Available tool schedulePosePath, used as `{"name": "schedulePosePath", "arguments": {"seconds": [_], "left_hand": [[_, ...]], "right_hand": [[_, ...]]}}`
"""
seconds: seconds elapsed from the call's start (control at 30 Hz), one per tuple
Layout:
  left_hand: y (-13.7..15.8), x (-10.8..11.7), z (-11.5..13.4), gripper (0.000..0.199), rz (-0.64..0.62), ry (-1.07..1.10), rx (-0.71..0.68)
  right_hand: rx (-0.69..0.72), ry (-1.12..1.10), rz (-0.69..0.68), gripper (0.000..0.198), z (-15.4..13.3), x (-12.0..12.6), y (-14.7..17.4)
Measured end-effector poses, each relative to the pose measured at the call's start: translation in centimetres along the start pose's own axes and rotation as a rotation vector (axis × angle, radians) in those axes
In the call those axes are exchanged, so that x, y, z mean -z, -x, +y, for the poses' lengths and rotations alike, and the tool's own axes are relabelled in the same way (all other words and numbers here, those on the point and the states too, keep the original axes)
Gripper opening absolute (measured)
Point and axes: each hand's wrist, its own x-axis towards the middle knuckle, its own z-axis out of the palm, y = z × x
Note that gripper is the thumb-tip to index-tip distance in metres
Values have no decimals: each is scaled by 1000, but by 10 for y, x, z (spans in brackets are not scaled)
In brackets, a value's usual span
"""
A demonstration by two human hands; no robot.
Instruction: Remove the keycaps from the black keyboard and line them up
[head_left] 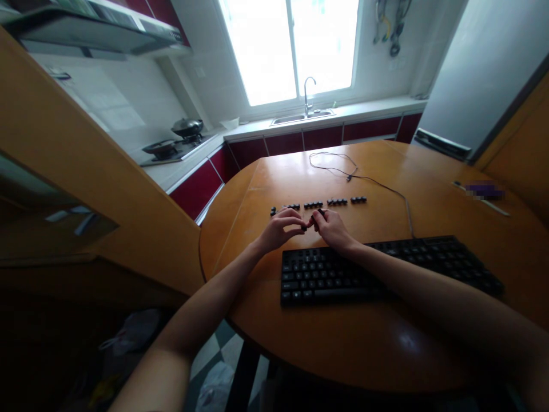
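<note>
Black rectangular plastic keyboard (pixel 319 281): lies flat on round brown wooden table (pixel 343 343), near short rows of small black keycaps (pixel 358 199). Pinches tiny black piece (pixel 303 228) in left hand (pixel 281 229); grips dark object (pixel 320 212), too small to identify, in right hand (pixel 333 230).

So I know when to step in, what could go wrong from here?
The small black piece held by the left hand could slip and drop onto the table. The left hand is close to the row of black pieces and might knock some out of line. The right forearm crosses over the keyboard and may bump it.
</note>
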Motion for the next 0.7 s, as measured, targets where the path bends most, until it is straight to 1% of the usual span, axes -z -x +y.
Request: {"name": "schedulePosePath", "arguments": {"seconds": [0.17,0.37,0.47,0.6,0.7], "left_hand": [[0,0,1,14,-8,35,22],[4,-1,-7,20,-57,191,148],[5,-1,-9,20,-31,228,177],[6,-2,-8,18,22,227,197],[5,-4,-7,18,71,250,211]], "right_hand": [[-20,-31,-15,44,0,-1,1],[49,-1,-18,40,1,-4,3],[20,-8,-38,39,2,-5,4],[-63,-109,-80,40,2,-6,4],[-79,-168,-98,43,0,-5,4]]}}
